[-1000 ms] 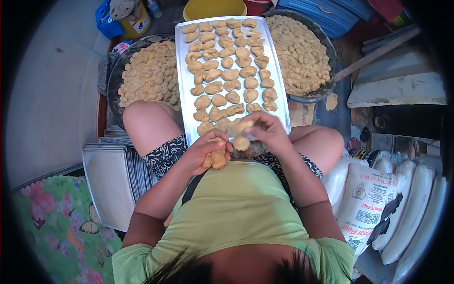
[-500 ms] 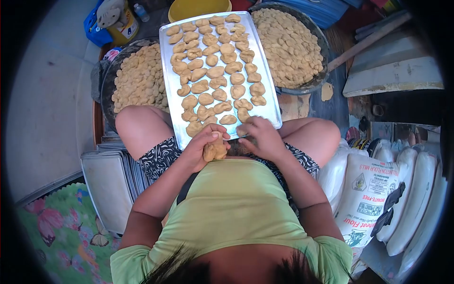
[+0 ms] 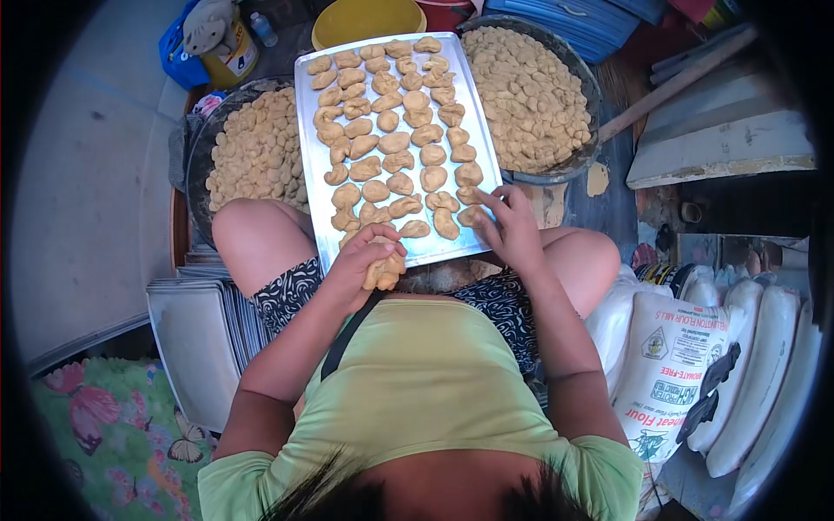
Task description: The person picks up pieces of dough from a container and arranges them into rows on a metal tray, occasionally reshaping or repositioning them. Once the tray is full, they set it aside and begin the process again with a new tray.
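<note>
A large metal tray (image 3: 413, 250) lies tilted across my lap, set with rows of small, uneven pieces of dough (image 3: 393, 142). My left hand (image 3: 363, 260) is closed around a larger lump of dough (image 3: 383, 272), just off the tray's near left corner. At the tray's right edge, my right hand (image 3: 514, 227) has its thumb and fingers on a small piece of dough (image 3: 471, 216). That piece rests on the tray surface beside the other pieces.
Two wide dark basins, the left basin (image 3: 198, 165) and the right basin (image 3: 593, 91), hold heaped dough pieces. A yellow tub (image 3: 365, 22) stands behind the tray. Stacked metal trays (image 3: 195, 339) are at my left, flour sacks (image 3: 673, 365) at my right.
My right hand has moved up and to the right, from near the dough lump to the tray's right edge, carrying a small piece. The left hand keeps its lump.
</note>
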Available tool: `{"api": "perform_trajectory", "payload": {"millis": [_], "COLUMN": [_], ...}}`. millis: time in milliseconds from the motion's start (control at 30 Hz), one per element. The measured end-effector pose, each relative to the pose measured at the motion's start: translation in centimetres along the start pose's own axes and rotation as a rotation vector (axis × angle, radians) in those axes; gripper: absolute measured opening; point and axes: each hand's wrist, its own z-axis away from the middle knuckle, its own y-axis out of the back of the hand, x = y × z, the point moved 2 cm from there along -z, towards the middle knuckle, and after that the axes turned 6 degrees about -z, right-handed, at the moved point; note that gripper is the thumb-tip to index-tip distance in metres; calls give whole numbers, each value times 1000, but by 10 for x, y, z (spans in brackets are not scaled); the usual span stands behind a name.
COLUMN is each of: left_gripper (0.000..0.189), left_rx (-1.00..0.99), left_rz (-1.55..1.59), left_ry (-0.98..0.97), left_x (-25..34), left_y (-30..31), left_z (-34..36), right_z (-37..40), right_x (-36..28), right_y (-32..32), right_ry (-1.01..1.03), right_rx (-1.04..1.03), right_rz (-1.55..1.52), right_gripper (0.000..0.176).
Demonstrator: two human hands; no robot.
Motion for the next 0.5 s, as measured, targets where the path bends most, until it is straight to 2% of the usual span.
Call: {"api": "perform_trajectory", "payload": {"millis": [33,100,233,300,333,433,467,500], "left_gripper": [20,19,17,17,16,16,15,15], "left_rx": [35,47,58,67,74,84,79,82], "left_rz": [27,28,39,37,30,59,58,63], "left_ry": [-9,-8,-26,-35,-43,-44,-40,-47], "left_x": [0,-4,-4,-5,-3,0,2,3], "left_y": [3,7,8,10,11,12,14,15], "left_z": [1,4,5,4,3,6,7,7], "right_z": [-2,-5,-35,-58,-67,-94,-106,-117], "right_x": [2,10,21,21,29,38,45,43], "right_y": [-1,-7,-3,-2,-6,-9,-13,-15], "right_ry": [2,-53,26,-86,49,53,26,34], "right_rx": [-1,-223,-71,5,-70,-174,-108,-113], "right_rz": [0,139,-65,-108,111,40,-95,-93], "right_gripper": [27,33,35,31,31,34,33,33]}}
